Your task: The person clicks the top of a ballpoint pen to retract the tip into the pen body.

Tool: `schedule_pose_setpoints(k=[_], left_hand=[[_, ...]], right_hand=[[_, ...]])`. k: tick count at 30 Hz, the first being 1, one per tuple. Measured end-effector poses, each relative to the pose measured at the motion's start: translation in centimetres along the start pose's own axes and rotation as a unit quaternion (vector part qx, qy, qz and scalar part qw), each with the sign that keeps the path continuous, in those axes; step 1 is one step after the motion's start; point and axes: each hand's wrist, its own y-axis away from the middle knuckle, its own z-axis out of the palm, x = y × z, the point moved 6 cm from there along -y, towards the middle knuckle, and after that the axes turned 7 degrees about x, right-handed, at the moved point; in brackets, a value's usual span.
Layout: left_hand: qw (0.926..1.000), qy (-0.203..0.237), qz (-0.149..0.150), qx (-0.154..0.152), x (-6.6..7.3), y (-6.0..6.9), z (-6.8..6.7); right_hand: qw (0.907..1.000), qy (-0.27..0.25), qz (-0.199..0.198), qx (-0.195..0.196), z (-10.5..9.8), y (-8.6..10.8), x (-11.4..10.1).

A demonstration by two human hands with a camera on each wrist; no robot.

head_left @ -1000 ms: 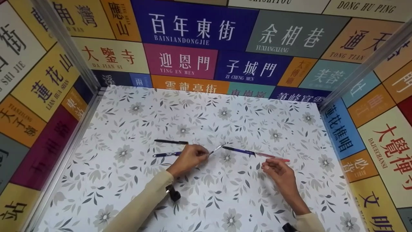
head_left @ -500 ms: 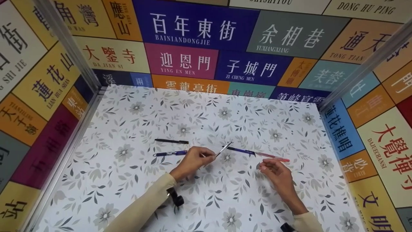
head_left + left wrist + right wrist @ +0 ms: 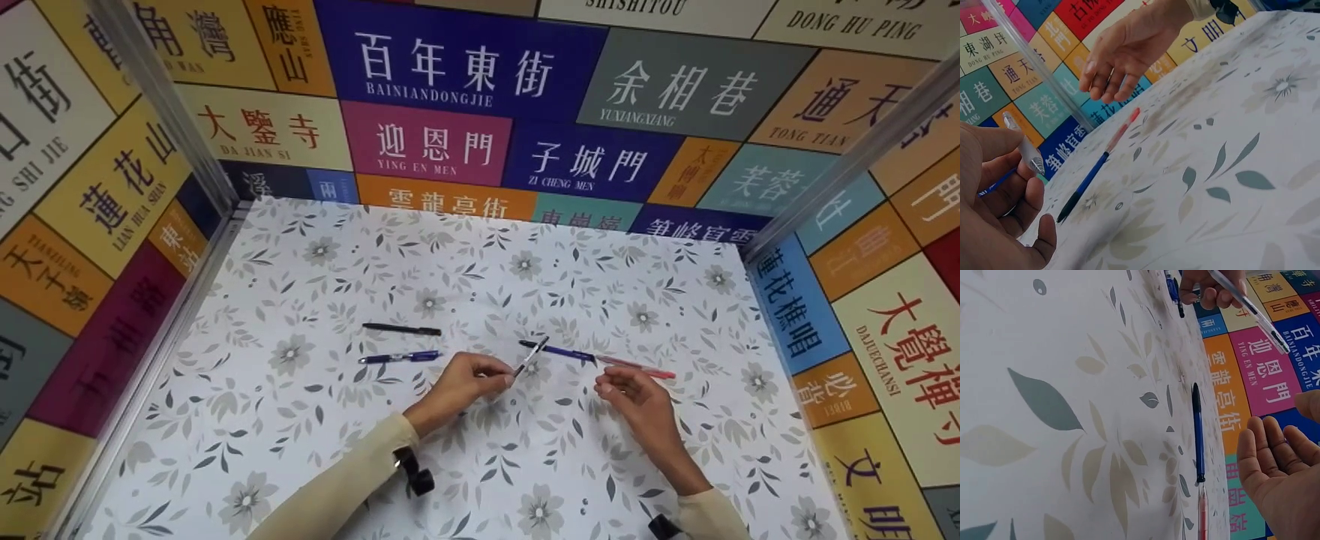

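My left hand [image 3: 461, 386] pinches a clear pen [image 3: 532, 354] with dark parts between thumb and fingers, holding it slanted above the table. In the right wrist view that transparent pen [image 3: 1255, 315] points away from the fingers. My right hand [image 3: 641, 401] hovers to the right with loosely bent fingers. Its palm [image 3: 1292, 495] has nothing in it in the right wrist view. Beyond the hands, a blue pen with a black end [image 3: 559, 350] lies end to end with a pinkish-red pen [image 3: 637, 366].
Left of the left hand lie a black pen [image 3: 401, 328] and, nearer, a blue pen [image 3: 397, 358], roughly parallel. A white floral cloth covers the table [image 3: 315, 435]. Panels with coloured signs [image 3: 427, 142] enclose the back and both sides.
My left hand has moved right and a little nearer with the clear pen, baring more of the blue pen behind it. The right hand has shifted slightly left.
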Motion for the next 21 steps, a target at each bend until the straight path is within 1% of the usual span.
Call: schedule_pose_setpoints(k=[3,6,13,17,21], left_hand=[[0.9998,0.018,-0.01,-0.002,0.0,0.2,0.3],[0.9992,0.034,-0.018,-0.005,0.1,0.5,0.6],[0.9976,0.064,-0.02,-0.021,0.3,1.2,1.6],[0.9957,0.084,-0.022,-0.03,0.6,1.6,2.2],[0.9941,0.101,-0.024,-0.033,0.7,2.0,2.8]], right_hand=[[0.9999,-0.008,-0.01,-0.008,0.5,-0.2,-0.3],[0.9998,-0.005,-0.017,-0.011,0.9,-0.4,-0.6],[0.9998,0.0,-0.016,-0.016,1.5,-0.6,-1.1],[0.9993,0.006,-0.026,-0.027,1.9,-0.6,-1.6],[0.9984,0.008,-0.04,-0.04,2.4,-0.6,-2.2]])
